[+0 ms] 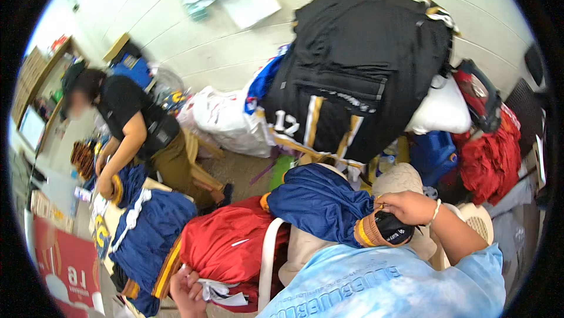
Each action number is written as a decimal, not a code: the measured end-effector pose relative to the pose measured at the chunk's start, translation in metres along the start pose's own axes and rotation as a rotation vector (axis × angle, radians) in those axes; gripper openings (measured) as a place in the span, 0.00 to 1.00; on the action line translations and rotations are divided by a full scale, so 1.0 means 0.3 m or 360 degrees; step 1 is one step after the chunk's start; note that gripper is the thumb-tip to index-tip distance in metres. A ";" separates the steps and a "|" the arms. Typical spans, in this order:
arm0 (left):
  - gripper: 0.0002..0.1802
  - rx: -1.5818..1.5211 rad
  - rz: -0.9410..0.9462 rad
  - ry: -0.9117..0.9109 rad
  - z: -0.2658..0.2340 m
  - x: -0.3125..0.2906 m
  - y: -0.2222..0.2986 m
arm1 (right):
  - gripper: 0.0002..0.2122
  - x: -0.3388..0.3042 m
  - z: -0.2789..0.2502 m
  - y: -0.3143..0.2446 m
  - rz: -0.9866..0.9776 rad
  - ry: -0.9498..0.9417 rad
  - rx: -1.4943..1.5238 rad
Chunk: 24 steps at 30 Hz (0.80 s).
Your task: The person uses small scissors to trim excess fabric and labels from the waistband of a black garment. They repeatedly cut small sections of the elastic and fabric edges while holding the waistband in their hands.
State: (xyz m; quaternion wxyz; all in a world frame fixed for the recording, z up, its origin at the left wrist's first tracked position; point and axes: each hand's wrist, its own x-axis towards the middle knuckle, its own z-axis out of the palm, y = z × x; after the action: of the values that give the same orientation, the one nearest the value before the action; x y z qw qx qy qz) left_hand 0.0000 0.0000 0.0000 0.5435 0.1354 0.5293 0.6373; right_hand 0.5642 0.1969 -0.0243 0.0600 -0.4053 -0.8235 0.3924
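Across my lap lies a navy blue garment (320, 196) with a brown and yellow ribbed band (365, 231). My right hand (405, 207) pinches the edge of that band, where a black inside with a small label shows. Low on the left, my left hand (188, 291) has its fingers curled; what they hold, if anything, I cannot make out. It is beside white tags or paper strips (223, 293) and a red garment (226, 233). Just left of the red garment, more navy clothing (154, 218) with yellow-striped trim lies in a pile.
A co-worker (135, 112) in black bends over the pile's far left end. Black jerseys (352, 71) are heaped high against the wall. Around me are a white plastic sack (226, 118), a blue jug (433, 156), red cloth (490, 153) and a white chair arm (270, 259).
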 end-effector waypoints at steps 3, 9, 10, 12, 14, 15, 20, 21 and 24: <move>0.30 0.0265 0.0220 0.0437 0.134 -0.064 0.084 | 0.16 -0.076 0.019 0.065 0.0047 0.0042 0.0150; 0.22 0.0277 0.0830 -0.0386 0.250 -0.099 0.275 | 0.11 -0.015 0.088 0.168 -0.0117 0.0187 0.0212; 0.23 0.0516 0.0926 -0.0675 0.261 -0.103 0.321 | 0.13 -0.019 0.071 0.182 -0.0127 0.0131 0.0285; 0.26 0.0627 0.1020 -0.0563 0.284 -0.112 0.394 | 0.13 -0.052 0.055 0.187 -0.0088 0.0109 0.0354; 0.26 0.0679 0.1047 -0.0371 0.308 -0.115 0.416 | 0.11 -0.081 0.050 0.166 -0.0089 0.0254 0.0351; 0.26 0.0717 0.1069 -0.0330 0.330 -0.122 0.427 | 0.11 -0.089 0.039 0.161 -0.0093 0.0344 0.0292; 0.26 0.0957 0.1171 -0.0254 0.471 -0.156 0.517 | 0.08 -0.106 -0.035 0.119 -0.0320 0.1019 0.0167; 0.26 0.1024 0.1208 -0.0259 0.502 -0.159 0.543 | 0.08 -0.096 -0.059 0.099 -0.0527 0.1216 0.0163; 0.27 0.1229 0.1330 -0.0326 0.613 -0.180 0.620 | 0.08 -0.071 -0.146 0.009 -0.0835 0.1308 0.0600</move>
State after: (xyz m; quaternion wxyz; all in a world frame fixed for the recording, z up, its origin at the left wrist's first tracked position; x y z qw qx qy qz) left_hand 0.0553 0.0800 0.2487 0.2053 0.5826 0.5697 0.5420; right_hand 0.5983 0.2087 0.0084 0.5465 -0.2882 -0.7209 0.3140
